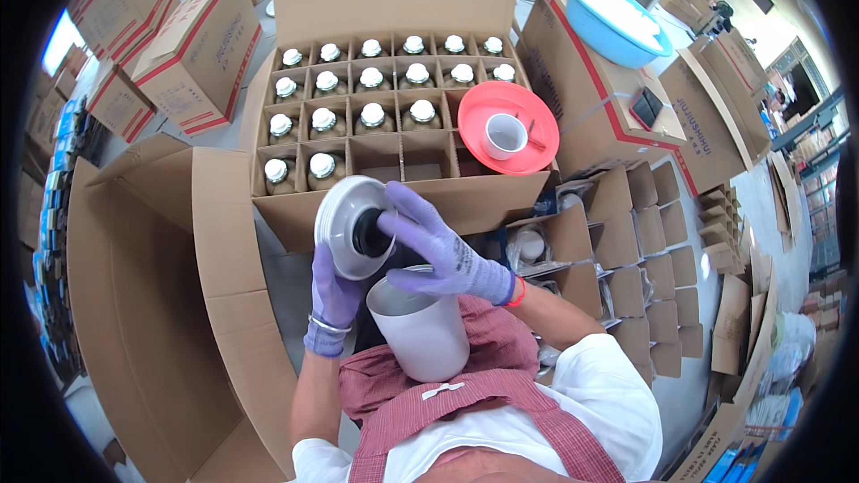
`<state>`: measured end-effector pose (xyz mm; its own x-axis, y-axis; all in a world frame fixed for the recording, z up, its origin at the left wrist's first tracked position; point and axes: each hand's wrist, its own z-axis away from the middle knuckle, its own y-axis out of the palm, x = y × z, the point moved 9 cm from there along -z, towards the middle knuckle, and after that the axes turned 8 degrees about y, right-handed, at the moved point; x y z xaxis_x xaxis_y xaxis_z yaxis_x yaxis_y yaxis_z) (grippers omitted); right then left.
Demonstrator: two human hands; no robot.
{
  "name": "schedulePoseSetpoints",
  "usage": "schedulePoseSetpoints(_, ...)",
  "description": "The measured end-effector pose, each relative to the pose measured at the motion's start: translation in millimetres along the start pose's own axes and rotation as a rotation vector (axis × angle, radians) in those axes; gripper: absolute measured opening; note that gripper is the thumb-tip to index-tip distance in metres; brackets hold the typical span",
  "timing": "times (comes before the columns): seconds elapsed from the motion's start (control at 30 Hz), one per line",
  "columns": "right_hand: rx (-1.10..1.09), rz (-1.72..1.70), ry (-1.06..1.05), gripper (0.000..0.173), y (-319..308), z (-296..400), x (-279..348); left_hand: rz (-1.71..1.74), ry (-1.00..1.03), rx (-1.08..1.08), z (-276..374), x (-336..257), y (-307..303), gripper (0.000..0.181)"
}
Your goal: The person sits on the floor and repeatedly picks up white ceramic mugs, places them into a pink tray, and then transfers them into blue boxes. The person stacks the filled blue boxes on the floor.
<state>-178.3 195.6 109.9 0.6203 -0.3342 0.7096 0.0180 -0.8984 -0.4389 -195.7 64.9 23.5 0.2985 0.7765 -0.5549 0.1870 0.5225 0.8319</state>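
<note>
My left hand (335, 298), in a purple glove, grips a white round threaded plastic part (333, 238) by its edge. A black round plug (366, 233) sits in the middle of that part and faces right. My right hand (443, 251), also gloved, has its fingers spread, with fingertips at the plug. Its lower fingers lie over the rim of a white cylindrical flask body (419, 339), but I cannot tell whether they press on it. This body stands tilted on my lap, its top uncovered, against a red checked apron (496, 335).
Ahead, a divided carton (396, 189) holds several white-capped flasks (371, 114). A red plate (483, 104) with a white cup (504, 136) rests on its right corner. An open carton (147, 322) stands left. Cardboard dividers (617, 282), a blue basin (590, 33) and a phone (646, 107) are right.
</note>
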Motion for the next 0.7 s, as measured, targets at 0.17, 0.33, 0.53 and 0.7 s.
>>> schedulePoseSetpoints(0.17, 0.03, -0.211, 0.345, 0.047, 21.5, -25.8, -34.6, -0.777, 0.465, 0.1, -7.9, -11.1, 2.0, 0.055)
schedulePoseSetpoints(0.33, 0.234, -0.822, 0.787, 0.037, 55.1, -7.4, -132.1, -1.814, 0.904, 0.475, -11.5, -18.8, 50.2, 0.049)
schedulePoseSetpoints(0.53, 0.179, 0.443, 0.488, 0.055, 64.8, -138.0, -176.5, -1.454, 0.446, 0.38, -17.8, 7.7, 1.5, 0.047)
schedulePoseSetpoints(0.7, 0.098, 0.473, 0.203, 0.051, 97.1, -171.1, -238.2, -1.524, 0.441, 0.45, -14.4, 9.9, 3.9, 0.045)
